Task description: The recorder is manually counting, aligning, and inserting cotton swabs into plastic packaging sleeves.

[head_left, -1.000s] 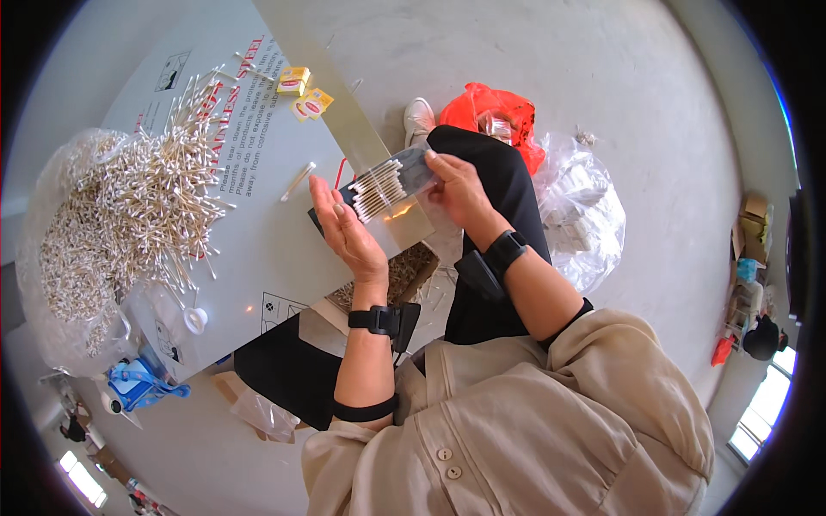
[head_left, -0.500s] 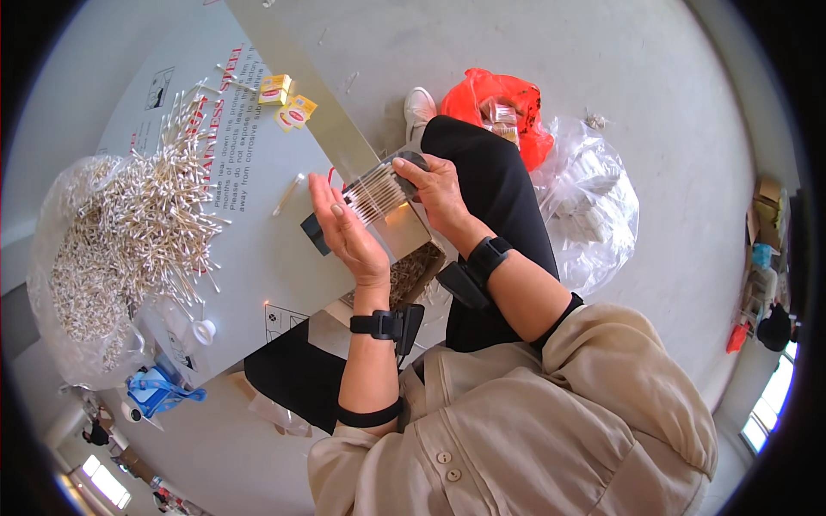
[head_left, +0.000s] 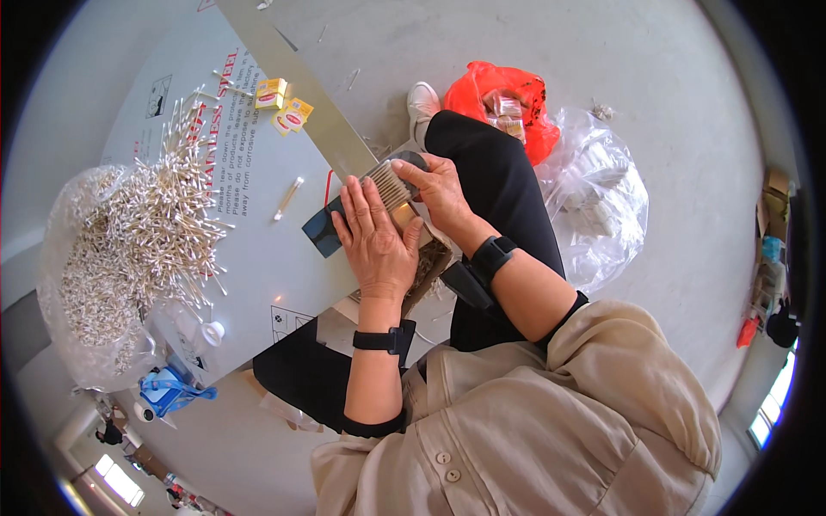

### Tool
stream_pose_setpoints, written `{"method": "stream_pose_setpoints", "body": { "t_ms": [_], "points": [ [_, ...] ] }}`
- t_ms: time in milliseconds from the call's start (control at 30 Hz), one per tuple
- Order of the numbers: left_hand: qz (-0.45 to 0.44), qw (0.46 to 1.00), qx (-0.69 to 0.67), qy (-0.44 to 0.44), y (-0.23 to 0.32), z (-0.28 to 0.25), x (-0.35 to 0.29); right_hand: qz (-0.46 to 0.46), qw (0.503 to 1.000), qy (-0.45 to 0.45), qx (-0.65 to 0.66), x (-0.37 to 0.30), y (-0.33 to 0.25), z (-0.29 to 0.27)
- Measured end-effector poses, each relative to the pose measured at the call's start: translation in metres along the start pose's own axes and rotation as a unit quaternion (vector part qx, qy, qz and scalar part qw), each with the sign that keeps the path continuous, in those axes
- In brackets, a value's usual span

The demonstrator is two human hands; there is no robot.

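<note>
Your left hand lies flat across the swabs; your right hand clamps the dark holder; press evenly, keeping them parallel.

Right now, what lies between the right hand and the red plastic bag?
In the head view, the person's black trouser leg lies between the right hand and the red plastic bag.

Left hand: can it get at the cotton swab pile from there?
Probably yes: nothing tall stands between left hand and cotton swab pile, mostly flat tabletop. But it lies over the swab row on the dark strip, so would likely need lifting off first.
</note>
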State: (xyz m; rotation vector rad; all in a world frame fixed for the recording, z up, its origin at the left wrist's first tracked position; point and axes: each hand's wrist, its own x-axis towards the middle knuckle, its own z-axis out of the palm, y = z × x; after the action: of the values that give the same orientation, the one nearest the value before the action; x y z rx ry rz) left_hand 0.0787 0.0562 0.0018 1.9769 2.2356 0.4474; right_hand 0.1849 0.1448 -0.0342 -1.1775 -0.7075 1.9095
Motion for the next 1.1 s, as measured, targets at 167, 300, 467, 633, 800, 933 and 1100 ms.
{"method": "stream_pose_setpoints", "body": {
  "t_ms": [167, 300, 467, 633, 800, 933, 1100],
  "points": [
    [0.025, 0.997, 0.039, -0.054, -0.006, -0.003, 0.007, -0.022, 0.999, -0.006, -0.025, 0.003, 0.005, -0.004],
    [0.023, 0.996, 0.05, -0.064, -0.013, -0.004, 0.007, -0.027, 0.999, -0.008, -0.042, -0.001, -0.001, 0.001],
    [-0.06, 0.997, -0.051, -0.006, -0.016, -0.009, -0.001, 0.005, 1.0, 0.006, 0.029, 0.004, -0.007, -0.001],
    [-0.049, 0.997, 0.032, -0.051, -0.014, -0.009, -0.018, -0.031, 0.999, 0.01, 0.021, 0.012, -0.006, 0.004],
    [-0.055, 0.993, 0.079, -0.072, -0.011, -0.013, -0.013, -0.044, 0.996, 0.007, -0.077, 0.014, -0.001, 0.002],
    [-0.053, 0.992, 0.074, -0.087, -0.014, -0.013, -0.013, -0.056, 0.991, 0.019, -0.118, 0.013, -0.002, 0.003],
    [-0.082, 0.996, -0.001, -0.018, -0.016, -0.003, -0.015, -0.018, 0.998, 0.032, -0.041, 0.013, -0.002, 0.006]
  ]
}}
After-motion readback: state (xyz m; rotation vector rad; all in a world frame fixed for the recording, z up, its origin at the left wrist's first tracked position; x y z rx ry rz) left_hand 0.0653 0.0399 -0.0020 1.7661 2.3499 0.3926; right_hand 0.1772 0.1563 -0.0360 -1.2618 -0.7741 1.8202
